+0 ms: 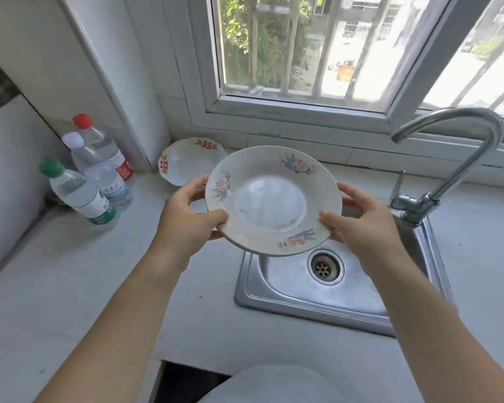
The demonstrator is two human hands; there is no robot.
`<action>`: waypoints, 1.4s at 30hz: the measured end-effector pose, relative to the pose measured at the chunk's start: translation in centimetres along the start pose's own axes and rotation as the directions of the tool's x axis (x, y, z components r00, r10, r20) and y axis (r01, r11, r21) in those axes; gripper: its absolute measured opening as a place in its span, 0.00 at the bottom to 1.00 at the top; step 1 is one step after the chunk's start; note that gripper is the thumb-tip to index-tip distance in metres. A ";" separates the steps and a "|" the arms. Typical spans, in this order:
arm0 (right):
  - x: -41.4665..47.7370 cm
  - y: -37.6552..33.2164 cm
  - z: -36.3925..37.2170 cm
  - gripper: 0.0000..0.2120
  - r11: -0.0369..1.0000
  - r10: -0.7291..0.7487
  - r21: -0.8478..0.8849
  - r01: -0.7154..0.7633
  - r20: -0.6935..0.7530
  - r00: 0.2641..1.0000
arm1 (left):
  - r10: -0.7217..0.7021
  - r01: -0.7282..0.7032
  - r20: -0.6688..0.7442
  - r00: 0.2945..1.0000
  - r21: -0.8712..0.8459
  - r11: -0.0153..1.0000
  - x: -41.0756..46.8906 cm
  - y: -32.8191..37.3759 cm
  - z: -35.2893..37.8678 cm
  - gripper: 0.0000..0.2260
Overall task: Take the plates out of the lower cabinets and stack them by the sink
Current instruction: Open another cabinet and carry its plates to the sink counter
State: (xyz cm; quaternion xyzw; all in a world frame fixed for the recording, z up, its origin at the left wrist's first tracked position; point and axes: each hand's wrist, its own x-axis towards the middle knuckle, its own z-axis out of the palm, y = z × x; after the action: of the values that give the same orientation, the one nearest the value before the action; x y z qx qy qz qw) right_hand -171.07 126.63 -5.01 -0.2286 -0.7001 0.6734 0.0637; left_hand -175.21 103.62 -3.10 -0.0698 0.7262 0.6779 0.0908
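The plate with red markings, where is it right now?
The plate with red markings sits on the counter at the back wall, left of the sink, beside the bottles.

The plate (273,200) at the centre of the frame looks like glazed ceramic, glossy, with a smooth shiny well. The second plate (191,160) behind it has the same glossy glaze. The sink (326,295) at lower right is brushed metal, dull-shining; the tap (460,158) is polished metal. The bottles (90,173) at left are clear, smooth plastic. The counter (79,286) looks matt and pale.
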 end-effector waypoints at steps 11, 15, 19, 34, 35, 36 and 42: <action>7.3 -0.5 8.2 0.27 0.991 0.098 -0.101 -0.090 0.077 0.992 | -0.080 0.078 -0.023 0.997 -0.087 0.993 9.0 -2.2 -5.1 0.25; 10.1 0.0 11.4 0.27 0.985 0.121 -0.135 -0.108 0.090 0.989 | -0.093 0.086 -0.054 0.994 -0.115 0.990 12.2 -2.8 -6.8 0.25; 13.1 0.9 14.3 0.28 0.978 0.147 -0.163 -0.128 0.113 0.983 | -0.126 0.114 -0.084 0.989 -0.135 0.984 15.3 -4.0 -8.1 0.27; 19.6 4.5 22.3 0.29 0.928 0.276 -0.305 -0.215 0.173 0.945 | -0.227 0.216 -0.122 0.966 -0.102 0.971 22.7 -8.3 -12.1 0.24; 19.8 4.7 22.4 0.29 0.923 0.282 -0.316 -0.219 0.168 0.944 | -0.228 0.216 -0.118 0.967 -0.102 0.971 23.0 -8.6 -12.2 0.25; 20.0 4.8 22.6 0.29 0.920 0.285 -0.323 -0.221 0.165 0.944 | -0.226 0.215 -0.115 0.967 -0.101 0.971 23.3 -8.8 -12.2 0.25; 21.3 5.4 23.1 0.28 0.918 0.274 -0.337 -0.208 0.162 0.948 | -0.216 0.205 -0.111 0.970 -0.104 0.973 24.8 -9.7 -12.3 0.26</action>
State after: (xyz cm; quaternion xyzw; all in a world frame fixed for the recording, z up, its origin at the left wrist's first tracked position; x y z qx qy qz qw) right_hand -197.91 114.08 -16.85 -0.2500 -0.7679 0.5753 -0.1303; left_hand -197.61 91.20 -17.36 -0.1919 0.6870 0.6915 0.1146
